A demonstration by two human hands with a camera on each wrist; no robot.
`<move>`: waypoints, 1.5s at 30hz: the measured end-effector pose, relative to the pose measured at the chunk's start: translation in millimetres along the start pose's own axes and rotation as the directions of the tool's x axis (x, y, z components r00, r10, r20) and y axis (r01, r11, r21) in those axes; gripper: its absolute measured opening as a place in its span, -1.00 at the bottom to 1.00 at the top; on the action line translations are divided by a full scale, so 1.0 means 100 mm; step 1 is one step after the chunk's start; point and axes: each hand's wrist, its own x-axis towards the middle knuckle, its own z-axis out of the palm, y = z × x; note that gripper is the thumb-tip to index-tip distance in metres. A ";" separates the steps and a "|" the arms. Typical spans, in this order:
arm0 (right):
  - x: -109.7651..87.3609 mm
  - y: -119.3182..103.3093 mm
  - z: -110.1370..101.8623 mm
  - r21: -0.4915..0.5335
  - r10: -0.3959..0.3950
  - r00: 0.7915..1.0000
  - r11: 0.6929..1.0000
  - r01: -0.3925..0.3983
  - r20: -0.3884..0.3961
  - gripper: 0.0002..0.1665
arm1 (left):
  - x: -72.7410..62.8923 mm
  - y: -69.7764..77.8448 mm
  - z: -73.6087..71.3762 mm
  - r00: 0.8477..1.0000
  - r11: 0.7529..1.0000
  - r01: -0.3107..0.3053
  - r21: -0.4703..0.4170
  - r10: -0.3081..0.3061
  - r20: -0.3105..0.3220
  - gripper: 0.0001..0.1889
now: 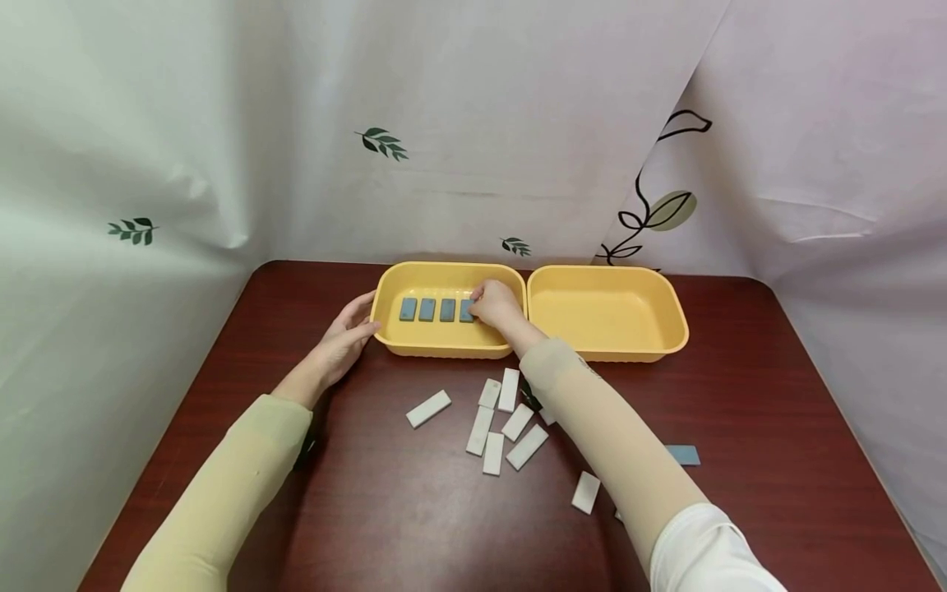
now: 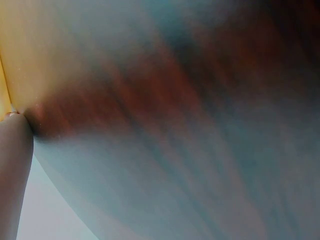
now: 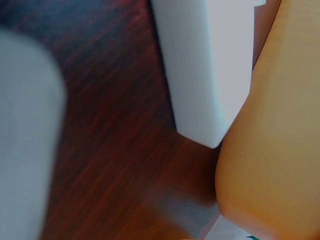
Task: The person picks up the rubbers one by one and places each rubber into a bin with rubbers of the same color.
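The fourth blue tile (image 1: 466,312) lies in the left yellow tray (image 1: 450,352), at the right end of a row. The right hand (image 1: 497,306) reaches into this tray with its fingers drawn together and curled at the tile, which it appears to pinch by its right side. The other three blue tiles (image 1: 427,310) stand to the left in the same row, upright in orientation and slightly apart; judged by this spacing, their placement is complete and that of the fourth is nearly so. The left hand (image 1: 343,339) is set wide, thumb and fingers extended against the left end of the tray. The right yellow tray (image 1: 608,316), just beside the left one, holds no tiles. In front of the trays, the loose white tiles (image 1: 493,454) lie scattered on the table (image 1: 355,510), unsorted as far as can be judged. A separate blue tile (image 1: 684,455) lies beyond the right forearm (image 1: 614,436), partly hidden by it, and also remains outside the trays. Any further pieces under that arm cannot be counted.
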 end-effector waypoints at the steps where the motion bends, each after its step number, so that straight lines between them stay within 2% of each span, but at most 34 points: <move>1: 0.00 0.00 0.00 0.001 0.000 1.000 1.000 0.000 -0.001 -0.76 | 0.00 0.00 0.00 1.000 1.000 0.000 0.000 0.000 -0.001 -0.27; 16: 0.01 0.03 0.03 0.018 0.017 1.000 1.000 -0.017 0.021 -0.75 | 0.00 -0.01 0.01 1.000 1.000 0.003 -0.002 -0.003 -0.001 -0.27; 25: 0.00 0.03 0.04 -0.061 -0.009 1.000 0.998 0.008 -0.012 -0.71 | 0.00 -0.01 0.02 1.000 1.000 0.011 0.006 -0.011 0.006 -0.27; 45: 0.04 0.01 0.02 0.025 0.000 0.999 1.000 0.001 -0.045 -0.64 | 0.01 -0.02 -0.02 1.000 1.000 -0.013 0.013 0.013 0.013 -0.28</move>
